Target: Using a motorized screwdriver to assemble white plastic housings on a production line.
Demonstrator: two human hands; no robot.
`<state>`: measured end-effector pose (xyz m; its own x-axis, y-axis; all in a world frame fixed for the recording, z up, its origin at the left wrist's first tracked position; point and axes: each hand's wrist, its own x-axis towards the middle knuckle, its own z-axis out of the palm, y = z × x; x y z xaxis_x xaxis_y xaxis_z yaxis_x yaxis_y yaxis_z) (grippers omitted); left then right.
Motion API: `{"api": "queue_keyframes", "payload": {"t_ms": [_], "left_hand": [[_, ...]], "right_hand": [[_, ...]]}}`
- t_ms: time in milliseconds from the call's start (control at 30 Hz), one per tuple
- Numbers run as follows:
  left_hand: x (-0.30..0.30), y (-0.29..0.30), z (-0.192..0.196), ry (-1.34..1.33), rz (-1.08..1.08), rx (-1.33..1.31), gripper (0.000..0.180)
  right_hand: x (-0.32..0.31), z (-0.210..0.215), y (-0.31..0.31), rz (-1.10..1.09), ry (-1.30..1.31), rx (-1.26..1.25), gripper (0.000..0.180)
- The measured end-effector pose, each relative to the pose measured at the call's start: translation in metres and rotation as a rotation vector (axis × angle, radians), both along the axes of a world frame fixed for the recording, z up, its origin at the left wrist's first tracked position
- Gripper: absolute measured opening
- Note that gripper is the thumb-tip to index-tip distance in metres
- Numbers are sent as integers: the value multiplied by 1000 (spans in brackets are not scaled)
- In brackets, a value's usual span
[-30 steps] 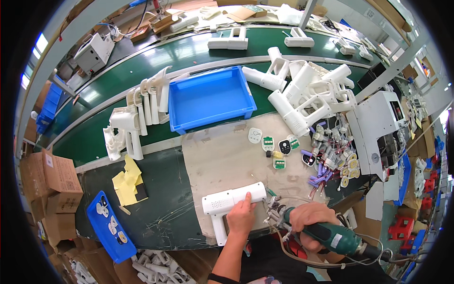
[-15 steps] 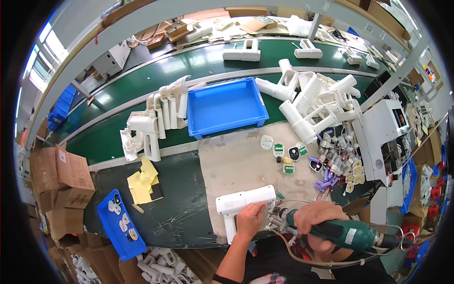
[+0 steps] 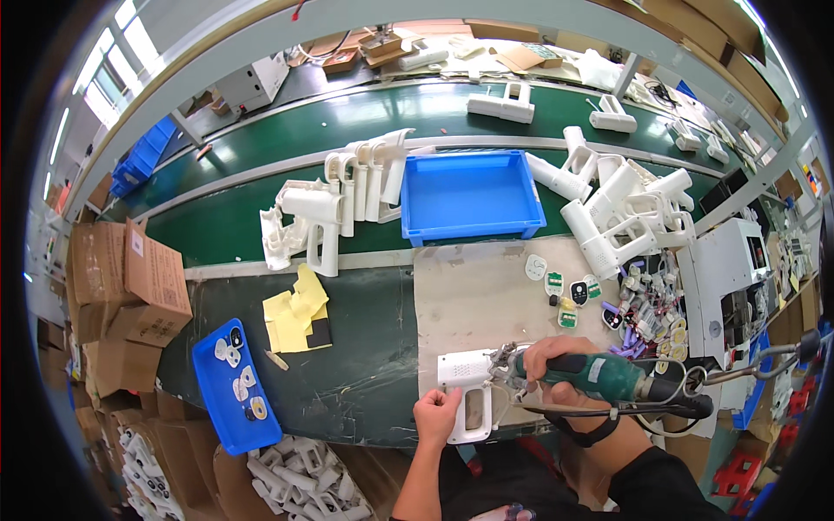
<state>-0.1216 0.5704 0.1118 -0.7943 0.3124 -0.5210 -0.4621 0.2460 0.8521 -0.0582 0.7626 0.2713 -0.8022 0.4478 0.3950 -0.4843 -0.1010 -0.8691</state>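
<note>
A white plastic gun-shaped housing (image 3: 466, 368) with a looped handle lies at the front edge of the mat. My left hand (image 3: 437, 417) is closed at the left side of its handle, fingertips against the plastic. Whether smaller parts are in that fist is hidden. My right hand (image 3: 553, 369) is wrapped round a green power screwdriver (image 3: 599, 375), held nearly level. Its metal front end (image 3: 506, 363) reaches over the right part of the housing; the bit's tip cannot be made out.
A blue tray (image 3: 472, 233) stands behind the mat, with white housings (image 3: 621, 208) piled to its right and more shells (image 3: 343, 195) to its left. Wired parts (image 3: 647, 304) crowd the right side. Yellow sheets (image 3: 297, 317) and a smaller blue tray (image 3: 208, 382) lie left.
The housing has been turned, its looped handle now on the right. My left hand has moved to the handle's left side, and the screwdriver has come left over the housing. The view has shifted.
</note>
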Motion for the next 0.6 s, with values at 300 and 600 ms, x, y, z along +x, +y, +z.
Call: {"api": "queue_keyframes", "payload": {"t_ms": [300, 600], "left_hand": [[9, -6, -22, 596, -201, -312, 46], [14, -3, -26, 642, -154, -264, 42]], "right_hand": [[-22, -11, -4, -11, -92, 21, 35], [-25, -9, -12, -63, -140, 113, 29]]}}
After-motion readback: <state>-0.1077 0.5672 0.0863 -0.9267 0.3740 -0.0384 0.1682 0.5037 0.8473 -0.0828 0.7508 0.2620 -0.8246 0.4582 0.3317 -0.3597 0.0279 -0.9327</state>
